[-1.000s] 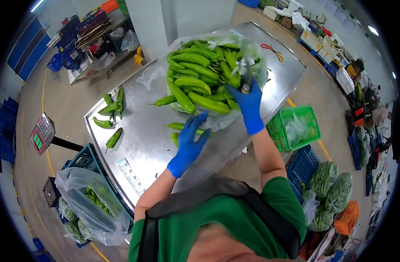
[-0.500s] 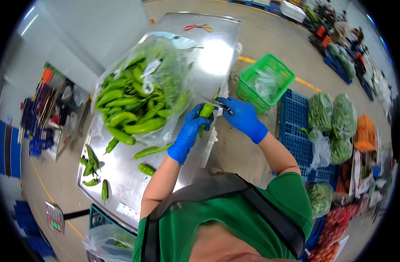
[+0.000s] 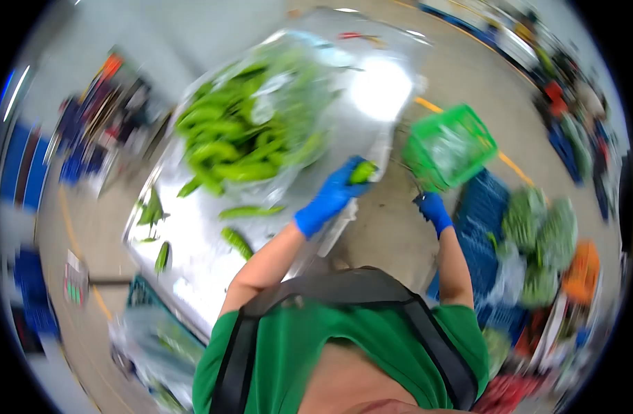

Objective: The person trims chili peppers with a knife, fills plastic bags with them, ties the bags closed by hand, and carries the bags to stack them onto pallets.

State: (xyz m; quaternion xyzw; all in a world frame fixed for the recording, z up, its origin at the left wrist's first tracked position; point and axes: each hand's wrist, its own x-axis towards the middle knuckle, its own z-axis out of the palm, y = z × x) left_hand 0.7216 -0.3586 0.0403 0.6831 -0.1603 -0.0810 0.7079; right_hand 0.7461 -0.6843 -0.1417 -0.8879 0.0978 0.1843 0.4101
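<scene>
My left hand, in a blue glove, is closed around a green pepper above the table's right edge. Lower right, beside the green basket, my right hand is gloved in blue too; its fingers are blurred, and what they hold cannot be made out. A clear plastic bag full of green peppers lies open on the metal table. Loose peppers rest near it, one long pepper just below and another closer to me.
Red-handled scissors lie at the table's far end. Blue crates and bagged green vegetables stand on the right, by an orange crate. A scale and a bag-lined crate are at the lower left.
My right hand has moved away from the pepper, down toward the green basket. My left hand still holds a pepper and is farther right. The view has shifted and blurred.
</scene>
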